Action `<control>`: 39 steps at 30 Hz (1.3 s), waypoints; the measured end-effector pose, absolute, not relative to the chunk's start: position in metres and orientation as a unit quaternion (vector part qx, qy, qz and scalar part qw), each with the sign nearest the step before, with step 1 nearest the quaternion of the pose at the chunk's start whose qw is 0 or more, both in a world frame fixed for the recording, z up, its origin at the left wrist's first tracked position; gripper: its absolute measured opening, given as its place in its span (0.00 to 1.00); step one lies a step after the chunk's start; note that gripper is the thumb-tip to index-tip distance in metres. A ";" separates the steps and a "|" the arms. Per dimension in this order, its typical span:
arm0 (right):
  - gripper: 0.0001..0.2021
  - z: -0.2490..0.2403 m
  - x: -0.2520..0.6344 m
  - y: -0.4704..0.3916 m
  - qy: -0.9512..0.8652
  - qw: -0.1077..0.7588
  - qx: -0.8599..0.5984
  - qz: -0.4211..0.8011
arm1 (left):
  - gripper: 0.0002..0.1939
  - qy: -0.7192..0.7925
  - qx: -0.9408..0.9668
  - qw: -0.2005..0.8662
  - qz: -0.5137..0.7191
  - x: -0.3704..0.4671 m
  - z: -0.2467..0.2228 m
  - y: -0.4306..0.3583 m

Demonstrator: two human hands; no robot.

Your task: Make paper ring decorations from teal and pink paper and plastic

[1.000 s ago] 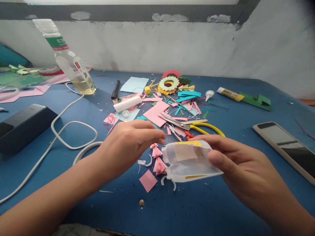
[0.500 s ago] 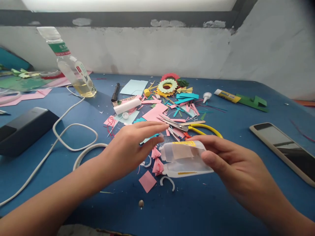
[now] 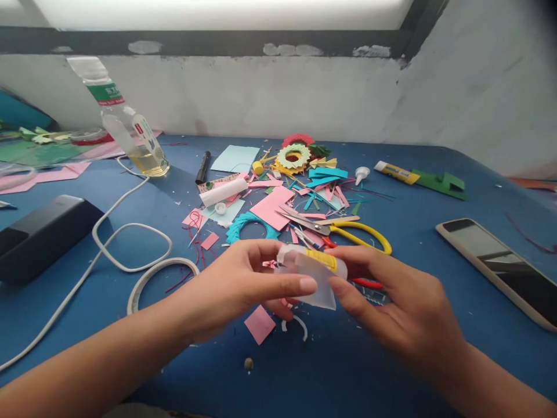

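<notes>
Between my hands is a cut-open translucent plastic bottle (image 3: pixel 319 293) with a yellow label strip along its top. My left hand (image 3: pixel 256 284) is closed around its left end, thumb laid across the front. The fingers of my right hand (image 3: pixel 387 293) pinch the right end between thumb and forefinger. Just behind lie the scissors (image 3: pixel 361 232) with yellow and red handles, their blades apart. A ring of folded blue paper (image 3: pixel 237 229) rests beyond my left hand. Below the bottle are a pink paper square (image 3: pixel 260 324) and a curved white strip (image 3: pixel 301 329).
Paper scraps (image 3: pixel 274 206), a glue tube (image 3: pixel 395 172) and folded paper rings (image 3: pixel 293 158) lie farther back. A phone (image 3: pixel 500 261) is at right. At left are a tilted bottle (image 3: pixel 134 136), a white cable (image 3: pixel 98 232), a tape roll (image 3: pixel 134 290) and a dark box (image 3: pixel 47 232).
My left hand has moved onto the cut bottle and gripped it. The bottle has turned, its sides now closer together. The blue paper ring is uncovered behind my left hand.
</notes>
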State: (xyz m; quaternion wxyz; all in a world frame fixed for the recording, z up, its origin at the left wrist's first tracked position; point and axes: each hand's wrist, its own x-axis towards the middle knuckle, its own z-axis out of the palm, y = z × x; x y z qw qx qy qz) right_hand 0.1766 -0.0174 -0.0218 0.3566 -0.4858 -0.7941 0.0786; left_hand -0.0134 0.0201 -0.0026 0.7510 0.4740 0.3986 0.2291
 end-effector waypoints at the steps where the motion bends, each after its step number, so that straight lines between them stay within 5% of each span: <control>1: 0.09 -0.023 0.176 -0.016 -0.801 0.347 -0.484 0.053 | 0.11 0.397 0.462 0.757 0.237 -0.013 -0.002 0.019; 6: 0.08 -0.026 0.175 -0.013 -0.819 0.332 -0.468 -0.014 | 0.12 0.382 0.425 0.769 0.285 -0.010 0.001 0.013; 19: 0.08 -0.019 0.179 -0.010 -0.773 0.358 -0.515 0.095 | 0.16 0.358 0.485 0.721 0.343 -0.008 -0.004 0.017; 30: 0.18 -0.019 0.180 -0.010 -0.701 0.364 -0.511 0.337 | 0.12 0.332 0.493 0.722 0.355 -0.011 -0.008 0.021; 39: 0.14 -0.029 0.191 0.009 -0.829 0.212 -0.507 0.103 | 0.09 0.445 0.609 0.549 0.360 -0.016 -0.018 0.034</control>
